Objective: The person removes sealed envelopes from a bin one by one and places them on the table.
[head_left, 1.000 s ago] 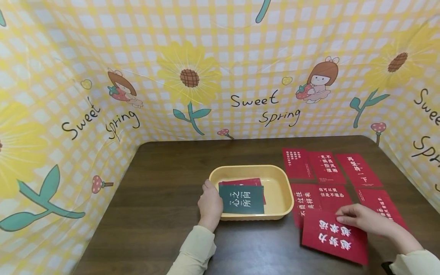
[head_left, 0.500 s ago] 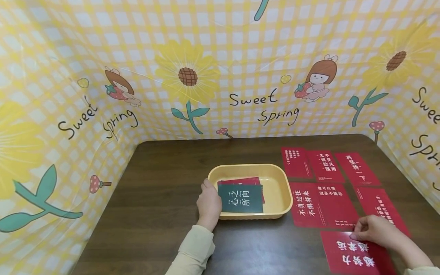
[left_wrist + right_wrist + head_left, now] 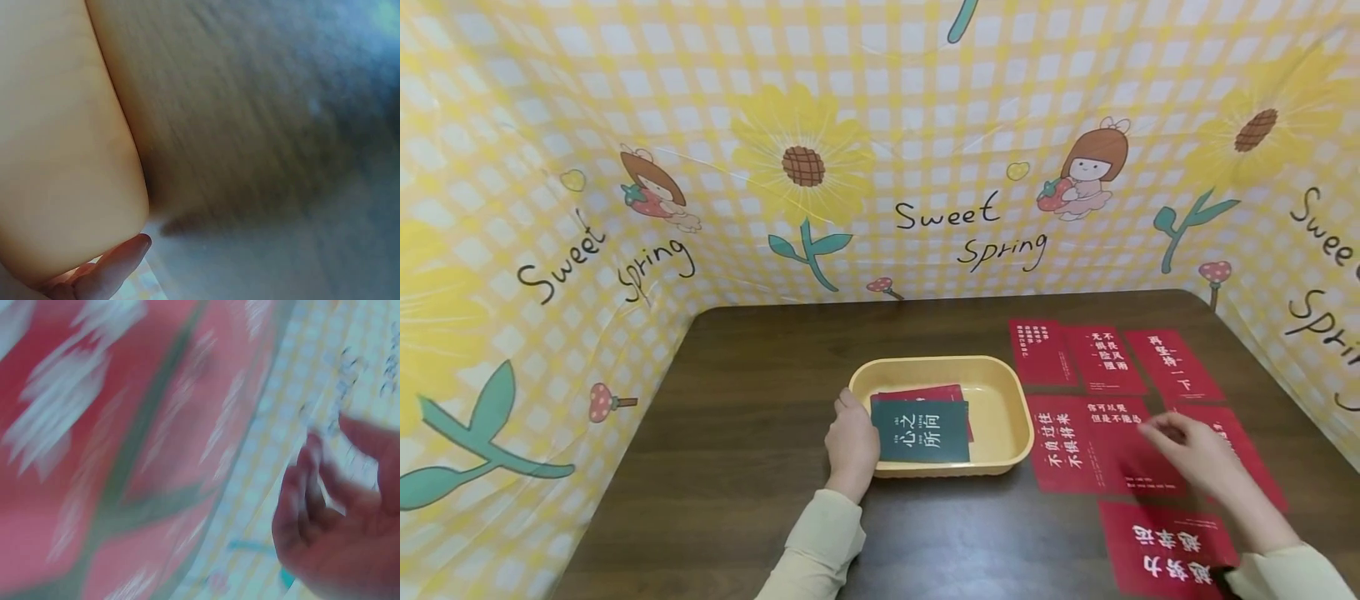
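Observation:
My left hand [image 3: 852, 446] grips the left end of a yellow plastic basin [image 3: 1027, 417]. In the left wrist view, a finger [image 3: 119, 262] lies against the basin's wall. Inside the basin, a dark green card [image 3: 917, 450] with white characters overlaps red cards [image 3: 925, 393]. My right hand [image 3: 1198, 454], fingers loosely bent and holding nothing, is above the red cards on the right. Closest to the front lies a red card [image 3: 1172, 554] with large white characters. The right wrist view is blurred, with the right hand [image 3: 337, 512] beside the red cards.
Several more red cards [image 3: 1176, 362] lie in rows on the right of the dark wooden table [image 3: 737, 467]. A yellow checked cloth [image 3: 715, 108] printed with flowers stands round the back and sides.
The right hand has moved the front red card right and toward the front edge, set it down and let go. It has then risen up and left. The left hand stays on the basin.

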Demonstrator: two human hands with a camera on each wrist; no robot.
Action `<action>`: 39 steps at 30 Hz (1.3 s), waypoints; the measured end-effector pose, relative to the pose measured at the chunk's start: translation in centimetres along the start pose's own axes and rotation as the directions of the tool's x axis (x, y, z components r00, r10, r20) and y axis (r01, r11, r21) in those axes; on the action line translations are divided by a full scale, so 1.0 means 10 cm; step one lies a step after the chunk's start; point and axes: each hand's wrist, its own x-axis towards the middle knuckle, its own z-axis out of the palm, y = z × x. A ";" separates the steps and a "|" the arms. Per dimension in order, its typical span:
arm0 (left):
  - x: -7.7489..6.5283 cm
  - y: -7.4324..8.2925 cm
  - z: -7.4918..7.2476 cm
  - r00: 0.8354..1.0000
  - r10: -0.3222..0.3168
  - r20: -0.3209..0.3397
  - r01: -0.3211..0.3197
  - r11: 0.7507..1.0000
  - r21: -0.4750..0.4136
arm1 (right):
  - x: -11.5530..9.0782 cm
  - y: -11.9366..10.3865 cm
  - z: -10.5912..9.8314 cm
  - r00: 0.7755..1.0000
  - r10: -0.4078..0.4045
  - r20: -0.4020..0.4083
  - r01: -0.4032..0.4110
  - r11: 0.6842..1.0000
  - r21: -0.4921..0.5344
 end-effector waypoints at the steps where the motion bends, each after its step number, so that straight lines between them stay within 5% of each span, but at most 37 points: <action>1: 0.00 -0.01 -0.01 1.000 -0.002 0.000 0.002 1.000 0.000 | 0.05 -0.10 0.03 1.000 -0.007 -0.020 0.008 1.000 0.025; 9: 0.02 -0.03 0.00 1.000 -0.006 0.016 0.006 1.000 -0.020 | 0.47 -0.91 0.58 1.000 -0.013 0.007 0.011 0.984 0.175; 14: 0.02 -0.04 0.03 1.000 0.002 -0.003 -0.002 1.000 0.000 | 0.63 -1.21 0.91 0.997 0.050 0.054 -0.056 0.992 0.111; 21: -0.01 -0.01 0.03 1.000 0.012 -0.004 -0.012 1.000 0.004 | 0.66 -1.29 1.14 0.989 0.121 -0.084 -0.131 0.984 -0.118; 29: -0.02 0.02 -0.02 0.999 0.024 -0.024 -0.023 0.998 0.051 | 0.66 -1.35 1.14 0.984 0.151 -0.096 -0.165 0.971 -0.171; 32: 0.00 0.03 -0.02 0.997 0.076 -0.029 -0.072 0.990 0.117 | 0.66 -1.36 1.15 0.982 0.158 -0.108 -0.177 0.965 -0.193; 34: 0.01 0.03 -0.01 0.982 0.188 -0.004 -0.180 0.946 0.271 | 0.66 -1.36 1.16 0.980 0.165 -0.107 -0.184 0.962 -0.201; 35: 0.02 0.04 -0.01 0.966 0.259 0.020 -0.248 0.898 0.364 | 0.66 -1.36 1.16 0.980 0.170 -0.103 -0.188 0.961 -0.203; 38: 0.03 0.06 0.01 0.873 0.477 0.104 -0.452 0.708 0.542 | 0.65 -1.36 1.16 0.979 0.186 -0.081 -0.199 0.956 -0.214; 39: 0.04 0.06 0.02 0.847 0.514 0.132 -0.495 0.673 0.550 | 0.65 -1.36 1.16 0.979 0.188 -0.077 -0.201 0.956 -0.216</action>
